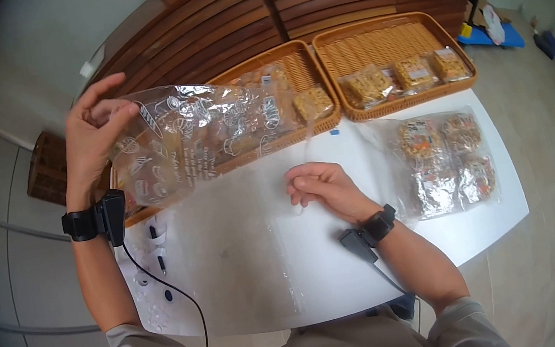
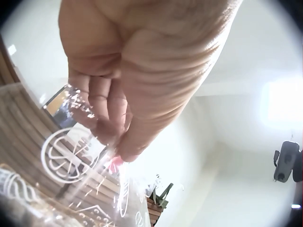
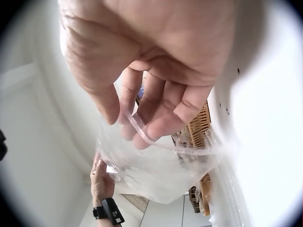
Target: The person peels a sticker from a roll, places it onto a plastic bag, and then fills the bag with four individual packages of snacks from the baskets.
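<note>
A clear plastic bag (image 1: 212, 129) with white printed drawings stretches across the head view. At its upper left corner, my left hand (image 1: 93, 133) pinches the edge between thumb and fingers; the left wrist view shows this hand (image 2: 137, 71) beside a printed round slice. My right hand (image 1: 323, 188) is over the white table, near the bag's other end. In the right wrist view, a narrow clear strip (image 3: 177, 149) of the bag crosses the curled fingers of my right hand (image 3: 151, 61), with the thumb apart from them.
Behind the bag stands a wicker tray (image 1: 307, 60) of wrapped snack blocks, with another tray (image 1: 378, 27) to its right. A filled clear bag (image 1: 447, 165) lies on the white table (image 1: 246, 251) at right. Dark small items (image 1: 162, 263) lie at left.
</note>
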`<state>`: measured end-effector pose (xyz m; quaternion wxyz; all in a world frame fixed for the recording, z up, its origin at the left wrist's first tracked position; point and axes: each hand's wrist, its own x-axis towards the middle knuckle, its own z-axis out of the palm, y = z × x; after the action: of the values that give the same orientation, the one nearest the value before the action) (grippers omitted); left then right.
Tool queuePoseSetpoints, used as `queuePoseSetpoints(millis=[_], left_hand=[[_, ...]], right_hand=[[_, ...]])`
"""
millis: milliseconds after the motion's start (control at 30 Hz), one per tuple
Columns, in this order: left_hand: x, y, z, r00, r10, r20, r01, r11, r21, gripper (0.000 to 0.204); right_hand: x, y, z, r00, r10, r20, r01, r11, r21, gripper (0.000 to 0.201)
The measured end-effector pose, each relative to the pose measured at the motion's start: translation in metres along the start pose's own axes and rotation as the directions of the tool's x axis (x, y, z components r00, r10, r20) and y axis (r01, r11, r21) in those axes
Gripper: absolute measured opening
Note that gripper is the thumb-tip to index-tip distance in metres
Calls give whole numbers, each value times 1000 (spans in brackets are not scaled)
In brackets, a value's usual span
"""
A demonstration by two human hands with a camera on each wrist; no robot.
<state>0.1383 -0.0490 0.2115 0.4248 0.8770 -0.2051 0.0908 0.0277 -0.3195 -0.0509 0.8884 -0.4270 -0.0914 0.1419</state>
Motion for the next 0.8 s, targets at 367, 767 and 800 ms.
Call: queuePoseSetpoints(millis=[367, 767, 800], left_hand=[[57, -2, 55, 935, 296, -194, -294, 955, 41, 48], [-61, -39, 144, 880, 419, -226, -406, 908, 100, 41], [-73, -51, 154, 894, 374, -245, -376, 926, 42, 39]], right_hand=[[6, 7, -8, 974, -100, -204, 147, 961, 234, 23], [9, 10, -10, 935, -142, -325, 270, 879, 394, 12], [10, 10, -10, 932, -138, -336, 272, 877, 395, 11]])
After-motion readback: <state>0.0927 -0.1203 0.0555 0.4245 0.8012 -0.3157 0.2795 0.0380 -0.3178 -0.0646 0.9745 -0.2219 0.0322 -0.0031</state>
